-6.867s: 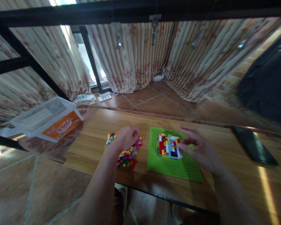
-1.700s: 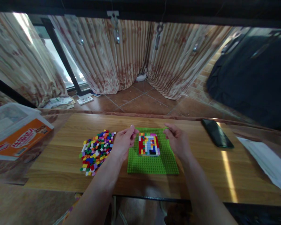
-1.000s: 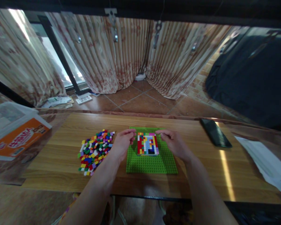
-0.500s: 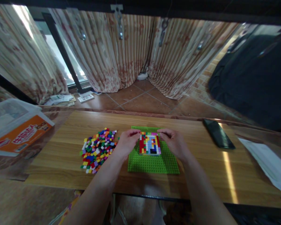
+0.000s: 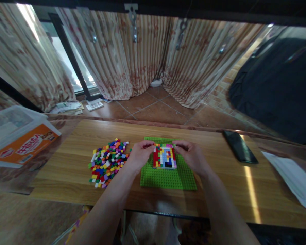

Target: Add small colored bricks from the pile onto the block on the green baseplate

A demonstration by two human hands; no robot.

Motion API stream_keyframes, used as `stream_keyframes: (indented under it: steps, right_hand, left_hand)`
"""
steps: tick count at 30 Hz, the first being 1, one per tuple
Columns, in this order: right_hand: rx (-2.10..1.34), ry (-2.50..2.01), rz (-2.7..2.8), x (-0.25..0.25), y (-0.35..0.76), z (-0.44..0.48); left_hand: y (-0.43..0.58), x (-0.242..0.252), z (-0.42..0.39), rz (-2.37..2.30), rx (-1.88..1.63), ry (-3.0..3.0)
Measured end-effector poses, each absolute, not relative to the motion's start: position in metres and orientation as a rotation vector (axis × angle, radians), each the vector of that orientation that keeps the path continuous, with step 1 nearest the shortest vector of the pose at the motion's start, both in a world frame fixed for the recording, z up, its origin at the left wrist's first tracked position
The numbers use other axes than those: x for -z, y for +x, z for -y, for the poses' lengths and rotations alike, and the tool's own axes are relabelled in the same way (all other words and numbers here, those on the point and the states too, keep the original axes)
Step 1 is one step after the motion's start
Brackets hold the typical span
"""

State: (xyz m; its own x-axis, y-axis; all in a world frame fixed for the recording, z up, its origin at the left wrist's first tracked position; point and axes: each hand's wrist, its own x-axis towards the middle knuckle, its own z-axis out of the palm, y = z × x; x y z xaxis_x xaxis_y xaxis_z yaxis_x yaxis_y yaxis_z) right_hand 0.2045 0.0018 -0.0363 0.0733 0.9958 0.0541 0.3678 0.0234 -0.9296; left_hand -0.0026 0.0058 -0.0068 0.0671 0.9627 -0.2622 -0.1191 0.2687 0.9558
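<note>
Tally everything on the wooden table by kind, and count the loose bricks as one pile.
Green baseplate: 1
Brick panel: 1
Pile of loose bricks: 1
Black phone: 1
White paper: 1
Total: 5

Home room, patterned curtains (image 5: pixel 132 58), tiled floor (image 5: pixel 155 109), wooden table (image 5: pixel 219 183)
</note>
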Motion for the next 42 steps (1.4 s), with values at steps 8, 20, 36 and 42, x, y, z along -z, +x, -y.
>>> stream_keyframes:
  steps: [8, 20, 36, 42]
  right_hand:
    - [-0.794, -1.490, 1.556, 0.032, 0.204, -0.001]
    - [-0.891, -1.490, 1.596, 0.033, 0.209, -0.003]
    - [-0.876, -1.465, 1.667, 0.033, 0.208, -0.001]
    - [-0.786, -1.454, 1.542, 0.034, 0.207, 0.000]
  left_hand:
    - [-0.002, 0.006, -0.006, -1.197, -1.037, 0.940]
    - [-0.002, 0.009, -0.006, -1.221, -1.040, 0.954]
    - [-0.001, 0.014, -0.008, -1.246, -1.023, 0.950]
    - [-0.006, 0.000, -0.010, -1.116, -1.160, 0.648]
